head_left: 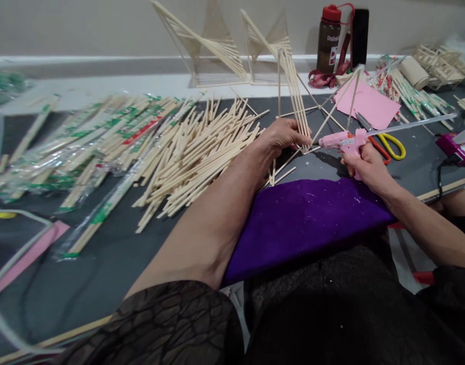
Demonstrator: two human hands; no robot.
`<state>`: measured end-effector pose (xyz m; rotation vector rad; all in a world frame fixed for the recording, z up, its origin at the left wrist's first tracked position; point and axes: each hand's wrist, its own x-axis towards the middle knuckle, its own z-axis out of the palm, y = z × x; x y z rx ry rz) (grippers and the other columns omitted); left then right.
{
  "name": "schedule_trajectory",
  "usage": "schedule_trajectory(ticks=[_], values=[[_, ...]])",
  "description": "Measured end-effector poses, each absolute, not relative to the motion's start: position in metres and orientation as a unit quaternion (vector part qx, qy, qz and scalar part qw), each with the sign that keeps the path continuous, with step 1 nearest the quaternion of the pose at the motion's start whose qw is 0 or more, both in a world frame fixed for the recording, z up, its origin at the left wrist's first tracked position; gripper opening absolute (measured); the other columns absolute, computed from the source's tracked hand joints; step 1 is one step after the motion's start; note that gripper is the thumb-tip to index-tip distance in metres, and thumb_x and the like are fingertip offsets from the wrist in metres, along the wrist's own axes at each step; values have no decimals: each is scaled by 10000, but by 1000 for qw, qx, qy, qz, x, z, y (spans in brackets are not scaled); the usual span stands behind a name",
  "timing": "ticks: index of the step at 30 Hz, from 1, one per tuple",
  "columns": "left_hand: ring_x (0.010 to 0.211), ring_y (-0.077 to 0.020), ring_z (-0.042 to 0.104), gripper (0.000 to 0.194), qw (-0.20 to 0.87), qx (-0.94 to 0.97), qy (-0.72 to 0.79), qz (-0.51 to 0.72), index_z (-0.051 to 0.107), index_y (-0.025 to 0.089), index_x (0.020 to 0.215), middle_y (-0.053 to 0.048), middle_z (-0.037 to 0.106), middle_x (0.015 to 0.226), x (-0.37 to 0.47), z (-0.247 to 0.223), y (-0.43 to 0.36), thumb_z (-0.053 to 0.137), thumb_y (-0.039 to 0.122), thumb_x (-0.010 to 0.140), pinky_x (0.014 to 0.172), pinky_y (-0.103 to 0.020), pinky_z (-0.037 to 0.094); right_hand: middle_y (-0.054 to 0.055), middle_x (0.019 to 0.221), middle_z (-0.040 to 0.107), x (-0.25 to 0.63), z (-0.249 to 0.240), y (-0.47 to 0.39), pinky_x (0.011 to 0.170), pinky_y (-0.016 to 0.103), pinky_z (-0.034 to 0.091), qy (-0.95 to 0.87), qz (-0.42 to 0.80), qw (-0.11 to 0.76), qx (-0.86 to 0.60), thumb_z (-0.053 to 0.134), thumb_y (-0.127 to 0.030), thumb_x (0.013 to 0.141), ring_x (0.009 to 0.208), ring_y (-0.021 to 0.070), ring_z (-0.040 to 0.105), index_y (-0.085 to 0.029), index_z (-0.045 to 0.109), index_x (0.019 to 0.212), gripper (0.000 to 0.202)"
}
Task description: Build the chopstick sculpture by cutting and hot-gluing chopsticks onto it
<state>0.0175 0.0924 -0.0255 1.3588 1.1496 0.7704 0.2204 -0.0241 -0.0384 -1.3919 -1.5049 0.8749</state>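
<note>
Stick frame (298, 104) stands on the worktop (103, 274), just beyond the purple cloth (312, 223); the left hand (284, 134) pinches its slanting sticks near their lower ends, while the right hand (367, 162) is wrapped round the grip of the pink glue gun (348, 143), though I cannot tell whether a finger presses the trigger; the nozzle (322, 142) points at the low corner, close to the left fingertips. A burn seems the likeliest mishap, should the nozzle, if hot, stray sideways or glue run along the wood; the joint could also set crooked if that pinch slackened while glue was soft. The long glue stick (411, 123) juts out behind the gun, so a swing of the wrist might knock it; the left forearm (217, 218), lying beside the loose sticks (202, 167), could sweep some askew if it moved carelessly.
</note>
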Motion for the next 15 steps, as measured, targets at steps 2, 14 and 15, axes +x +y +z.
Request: schedule_trajectory(ticks=[2,14,15], values=[[547,-82,513,219,564,580,489,325,651,138,687,21,606,614,18,-25,93,760,1,556,538,-239,336,-14,609,530,220,-38,-24,443,313,335,-604,353,443,-561,620,-421,811,478,119,448,-247,472,830,228],[569,-91,532,200,563,579,493,323,665,132,714,19,617,633,17,-27,93,746,9,580,578,-248,367,-35,566,510,221,-39,-25,430,287,324,-620,333,445,-554,617,-430,835,457,100,443,-231,482,838,241],[569,-89,534,196,563,580,493,323,662,131,716,20,616,633,17,-26,93,745,8,587,575,-246,363,-39,555,506,221,-39,-25,428,285,320,-619,330,448,-554,617,-421,833,449,99,437,-230,482,846,234]])
